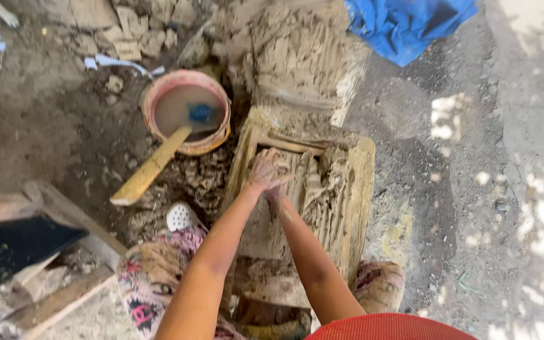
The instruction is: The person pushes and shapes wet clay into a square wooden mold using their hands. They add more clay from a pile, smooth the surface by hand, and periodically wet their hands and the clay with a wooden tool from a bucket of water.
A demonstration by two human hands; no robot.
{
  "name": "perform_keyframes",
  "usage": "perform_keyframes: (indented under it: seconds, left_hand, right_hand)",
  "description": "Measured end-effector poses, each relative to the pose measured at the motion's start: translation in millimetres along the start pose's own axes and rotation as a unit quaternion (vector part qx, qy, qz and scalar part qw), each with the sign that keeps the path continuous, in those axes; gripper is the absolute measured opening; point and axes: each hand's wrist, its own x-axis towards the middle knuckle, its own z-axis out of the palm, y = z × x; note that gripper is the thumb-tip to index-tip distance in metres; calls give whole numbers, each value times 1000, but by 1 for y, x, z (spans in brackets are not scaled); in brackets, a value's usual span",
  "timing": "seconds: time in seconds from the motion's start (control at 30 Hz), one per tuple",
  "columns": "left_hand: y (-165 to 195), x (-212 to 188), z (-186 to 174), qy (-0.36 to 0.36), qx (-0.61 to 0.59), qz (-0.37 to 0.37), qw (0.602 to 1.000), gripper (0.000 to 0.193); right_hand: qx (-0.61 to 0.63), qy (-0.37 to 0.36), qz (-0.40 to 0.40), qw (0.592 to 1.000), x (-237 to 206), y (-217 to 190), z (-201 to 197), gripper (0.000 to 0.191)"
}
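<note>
Clay (313,189) fills a wooden mould (361,189) that lies on the ground straight ahead of the person, its long axis running away from the body toward the top of the head view, tilted slightly to the right. The clay's surface is ridged with finger grooves that follow the same lengthwise direction. Both arms reach forward over the near end of the mould. The left hand (266,171), coated in pale mud, lies on top with fingers bent and pressed down into the clay near the mould's left wall. The right hand (276,194) is mostly hidden beneath the left one, so I cannot tell whether it is clenched or flat; its wrist meets the clay just below the left hand.

Beyond the mould's far end sits a larger heap of clay (300,56), also scored with grooves. To the left of the mould stands a round pink bucket (158,94) of muddy water, with a flat wooden stick (149,170) resting across its rim and slanting down to the lower left. A blue cloth (404,25) lies at the top right.
</note>
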Motion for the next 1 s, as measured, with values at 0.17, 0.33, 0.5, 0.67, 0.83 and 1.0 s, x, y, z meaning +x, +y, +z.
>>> perform_keyframes:
  seconds: [0.17,0.33,0.5,0.67,0.83,1.0]
  left_hand:
    - [3,-8,15,-80,282,-4,956,83]
    - [9,-21,20,3,464,48,884,84]
    - [17,-56,28,-6,69,-15,997,95]
    - [24,-121,51,-2,-31,-24,999,65]
    - [33,-196,87,38,33,-17,999,60]
    - [72,-257,117,124,-97,-14,987,60]
  right_hand:
    - [-202,-2,11,979,-17,8,6,55]
    - [-283,-14,13,959,-31,8,6,56]
    - [-329,-34,7,944,-63,18,16,56]
    - [-340,-68,6,938,-118,28,45,56]
    - [-310,-96,10,946,-185,35,68,57]
    - [-192,-157,37,968,-262,47,54,57]
